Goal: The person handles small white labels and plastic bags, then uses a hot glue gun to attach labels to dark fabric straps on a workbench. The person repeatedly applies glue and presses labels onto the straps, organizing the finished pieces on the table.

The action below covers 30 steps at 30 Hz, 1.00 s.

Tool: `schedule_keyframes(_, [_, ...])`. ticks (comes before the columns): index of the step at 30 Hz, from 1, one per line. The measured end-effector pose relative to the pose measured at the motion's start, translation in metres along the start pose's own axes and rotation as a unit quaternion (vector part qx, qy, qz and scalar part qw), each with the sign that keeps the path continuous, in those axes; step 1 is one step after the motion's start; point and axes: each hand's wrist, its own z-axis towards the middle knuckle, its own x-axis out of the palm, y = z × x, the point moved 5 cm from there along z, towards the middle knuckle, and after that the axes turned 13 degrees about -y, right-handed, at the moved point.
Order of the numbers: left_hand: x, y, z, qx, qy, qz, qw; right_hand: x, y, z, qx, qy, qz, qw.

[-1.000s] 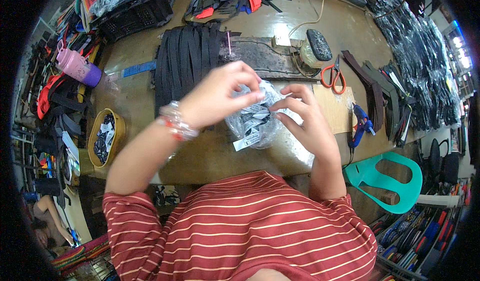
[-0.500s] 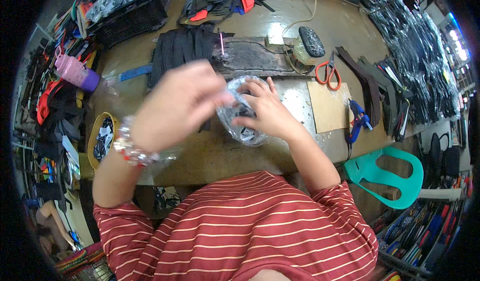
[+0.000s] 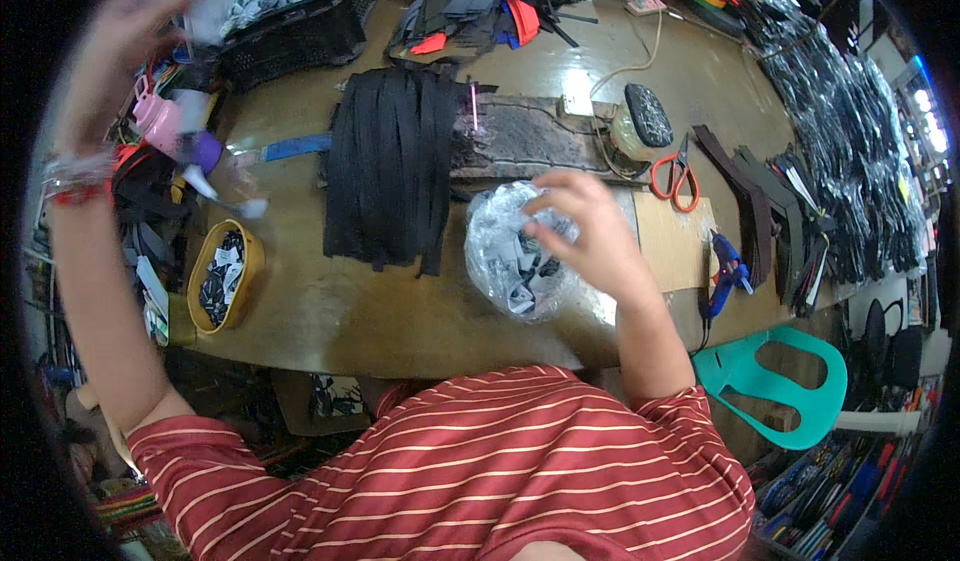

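A clear plastic bag (image 3: 510,266) holding black and white pieces lies on the brown worktable (image 3: 350,311) in front of me. My right hand (image 3: 590,236) rests on the bag's right upper side, fingers curled into its plastic. My left hand (image 3: 125,26) is lifted high at the far left, above the table's left end and near a black crate (image 3: 300,26). It is blurred by motion, and something pale shows at its fingertips, too smeared to name. A beaded bracelet (image 3: 75,176) sits on that wrist.
A stack of black straps (image 3: 390,161) lies left of the bag. Orange scissors (image 3: 675,176), a cardboard sheet (image 3: 675,246) and a blue glue gun (image 3: 725,271) lie right. A yellow bowl (image 3: 225,276) stands at the left edge, packed bags (image 3: 850,151) far right, a teal chair (image 3: 770,381) below.
My left hand has left the bag and swung up and away to the far left. The bag has settled onto the table with my right hand still on it.
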Motion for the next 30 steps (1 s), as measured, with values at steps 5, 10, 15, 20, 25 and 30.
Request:
schedule_keyframes(5, [0.111, 0.01, -0.052, 0.055, 0.319, -0.121, 0.938, 0.003, 0.048, 0.1, -0.018, 0.006, 0.409, 0.912])
schedule_keyframes(10, [0.097, -0.008, -0.038, 0.136, 0.219, -0.086, 0.962, 0.038, 0.06, 0.128, 0.071, 0.228, 0.447, 0.862])
schedule_keyframes(15, [0.059, 0.106, -0.036, 0.011, 0.139, -0.037, 0.989, 0.022, -0.006, 0.105, 0.158, 0.216, 0.415, 0.87])
schedule_keyframes(20, [0.077, 0.194, -0.056, -0.103, 0.198, -0.044, 0.974, 0.037, -0.039, 0.107, 0.163, 0.201, 0.312, 0.914])
schedule_keyframes(25, [0.155, 0.126, -0.058, 0.125, -0.019, 0.139, 0.982, 0.073, -0.026, 0.13, 0.087, 0.179, 0.129, 0.971])
schedule_keyframes(30, [0.25, 0.096, -0.08, -0.054, 0.128, -0.233, 0.963, 0.083, -0.051, 0.146, 0.208, 0.101, 0.242, 0.942])
